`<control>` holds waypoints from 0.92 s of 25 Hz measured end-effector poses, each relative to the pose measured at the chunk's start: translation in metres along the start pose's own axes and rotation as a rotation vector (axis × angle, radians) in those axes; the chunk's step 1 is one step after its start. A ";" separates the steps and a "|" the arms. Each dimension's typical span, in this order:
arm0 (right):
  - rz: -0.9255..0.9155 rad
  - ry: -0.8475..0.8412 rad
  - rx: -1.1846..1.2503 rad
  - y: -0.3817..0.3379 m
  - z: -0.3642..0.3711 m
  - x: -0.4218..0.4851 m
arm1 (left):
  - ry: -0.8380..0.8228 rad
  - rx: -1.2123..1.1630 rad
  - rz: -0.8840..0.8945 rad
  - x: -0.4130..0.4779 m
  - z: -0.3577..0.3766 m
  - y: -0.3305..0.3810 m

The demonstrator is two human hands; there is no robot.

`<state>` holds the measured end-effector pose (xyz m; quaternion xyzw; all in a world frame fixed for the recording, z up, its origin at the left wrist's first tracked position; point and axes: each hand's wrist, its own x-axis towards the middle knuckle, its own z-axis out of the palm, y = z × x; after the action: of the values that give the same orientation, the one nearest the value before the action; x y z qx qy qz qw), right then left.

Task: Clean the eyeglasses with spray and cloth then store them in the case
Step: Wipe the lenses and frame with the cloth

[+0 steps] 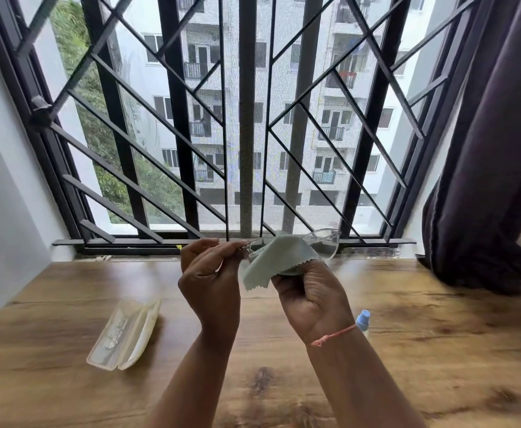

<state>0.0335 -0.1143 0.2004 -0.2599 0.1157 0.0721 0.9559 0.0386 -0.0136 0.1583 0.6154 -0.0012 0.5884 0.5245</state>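
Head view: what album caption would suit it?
Left hand holds eyeglasses, right hand holds a green cloth over one lens; case and spray bottle wait below.

- table (438, 350): brown wood-grain top, reaching the window sill.
- case (124, 333): pale, translucent, lying open on the left part.
- bottle (363, 319): blue cap, right of centre, mostly hidden.
- curtain (484, 242): dark, hem bunched at the far right corner.

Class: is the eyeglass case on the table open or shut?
Open: the case lies flat with its two halves spread side by side.
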 end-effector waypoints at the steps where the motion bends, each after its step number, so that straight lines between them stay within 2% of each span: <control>1: 0.005 0.013 -0.008 0.001 -0.002 0.000 | 0.007 0.002 -0.002 0.000 0.000 0.000; 4: 0.013 -0.002 -0.033 0.001 -0.011 0.000 | 0.039 0.006 -0.023 0.000 -0.001 -0.005; 10: 0.012 -0.187 -0.217 -0.005 -0.021 -0.007 | 0.070 -0.028 -0.090 0.008 -0.005 -0.008; 14: -0.020 -0.163 -0.151 -0.019 -0.021 -0.011 | 0.061 -0.040 -0.100 0.007 -0.006 -0.012; 23: -0.080 -0.199 -0.235 -0.022 -0.025 -0.007 | -0.015 -0.022 -0.015 0.004 -0.007 -0.007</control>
<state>0.0266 -0.1465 0.1921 -0.3660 0.0008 0.0726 0.9278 0.0394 -0.0036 0.1549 0.6140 -0.0068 0.5797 0.5356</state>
